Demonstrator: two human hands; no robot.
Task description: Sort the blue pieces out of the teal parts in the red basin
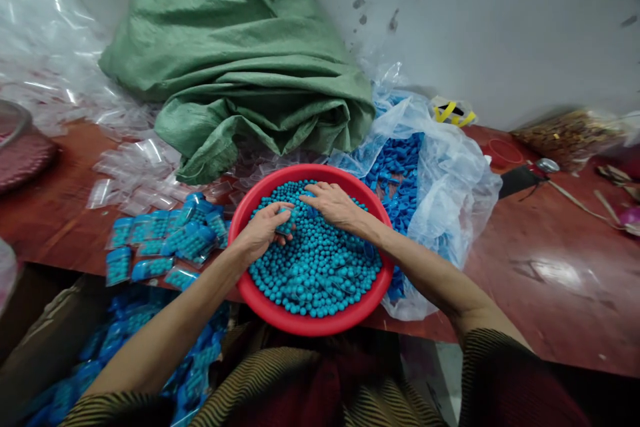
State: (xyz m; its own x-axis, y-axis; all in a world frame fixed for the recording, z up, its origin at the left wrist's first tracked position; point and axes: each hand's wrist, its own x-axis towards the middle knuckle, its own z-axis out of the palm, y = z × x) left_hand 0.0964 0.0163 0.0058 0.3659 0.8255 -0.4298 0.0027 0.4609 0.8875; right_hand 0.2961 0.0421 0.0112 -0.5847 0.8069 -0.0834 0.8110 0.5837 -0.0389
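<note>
"Red plastic, that basin (313,325): what's in it?"

"Turquoise beads (315,267), heaped, with both hands over them inside the basin's rim."

"What does the left hand (265,230) have?"

"Its fingers are closed around a small clear container (285,221) with beads in it."

"And the right hand (334,205)?"

"Just beside it, over the basin's far half, fingers bent over a blue piece (310,197). I can't tell whether they grip it."

"What's left of the basin?"

"A cluster of filled, blue-topped packs (195,240), and beyond them a spread of clear cases (135,170)."

"Right of it?"

"Loose blue parts (400,170) in a crumpled translucent bag (445,180)."

"Behind?"

"A slumped green sack (240,73). Basin, packs and sack share a reddish tabletop (560,310)."
</note>
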